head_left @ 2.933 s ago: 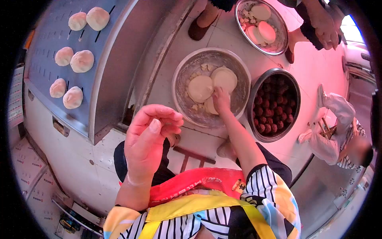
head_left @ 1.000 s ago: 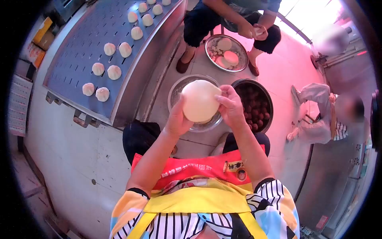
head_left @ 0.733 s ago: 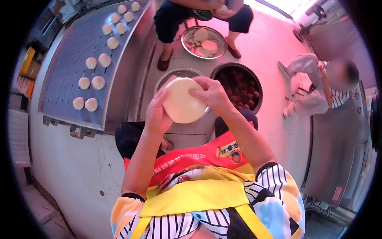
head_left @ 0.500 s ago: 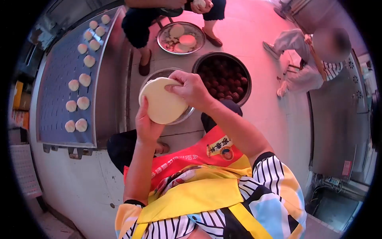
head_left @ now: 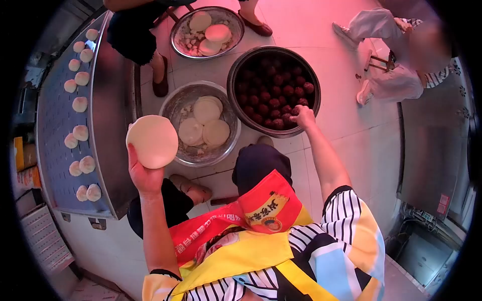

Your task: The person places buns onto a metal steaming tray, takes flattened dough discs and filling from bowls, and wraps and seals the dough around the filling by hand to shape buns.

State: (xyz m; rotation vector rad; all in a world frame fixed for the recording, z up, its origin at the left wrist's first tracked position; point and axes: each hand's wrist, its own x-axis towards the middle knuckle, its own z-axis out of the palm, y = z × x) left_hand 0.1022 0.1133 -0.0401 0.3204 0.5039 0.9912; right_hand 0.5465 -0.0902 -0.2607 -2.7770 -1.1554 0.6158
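In the head view, a smooth, pale, round dough disc (head_left: 152, 142) is gripped by the left hand (head_left: 145, 176), left of the steel bowl; dark, rough balls (head_left: 274, 103) are touched by the right hand's (head_left: 304, 118) bent fingers.

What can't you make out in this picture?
All in the head view:
Beneath the top dark balls: hidden by them.
Whether the right hand grips a ball: its fingers hide this.
Back of the dough disc: faces away.
The opposite co-worker's hands: cut off by the top edge.
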